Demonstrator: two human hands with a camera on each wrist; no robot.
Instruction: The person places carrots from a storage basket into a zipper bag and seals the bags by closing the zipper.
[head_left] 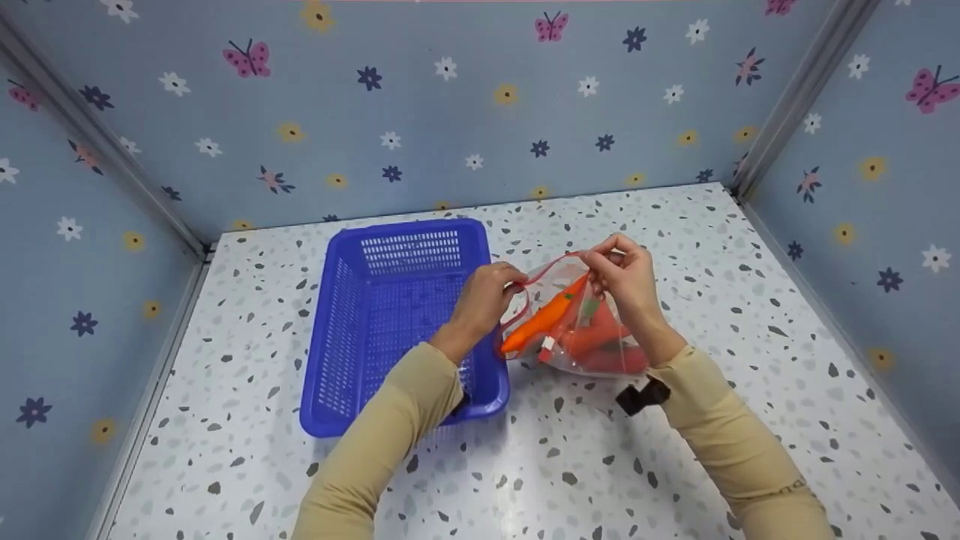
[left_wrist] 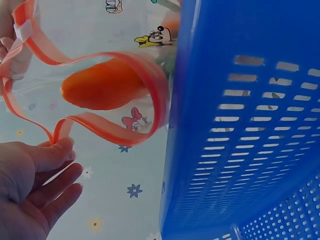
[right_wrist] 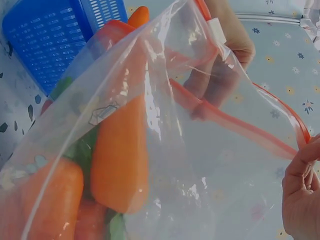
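Note:
A clear zip bag (head_left: 615, 364) with a red zip edge leans beside the basket and holds several orange carrots (head_left: 544, 326) with green tops. My left hand (head_left: 484, 298) pinches the bag's rim on the basket side. Opposite it, my right hand (head_left: 628, 279) pinches the rim, and between the two the mouth gapes. In the left wrist view one carrot (left_wrist: 102, 85) shows inside the red loop of the rim. A white zip slider (right_wrist: 216, 31) sits on the red edge. Printed cartoon figures mark the bag. Through its film, the right wrist view shows more carrots (right_wrist: 120, 160).
A blue perforated basket (head_left: 319, 360) stands left of the bag, its right rim close to it, with no contents visible. Both rest on a white speckled table (head_left: 562, 465). Flowered panels (head_left: 480, 112) enclose the back and sides. A black device (head_left: 643, 396) is strapped at the right wrist.

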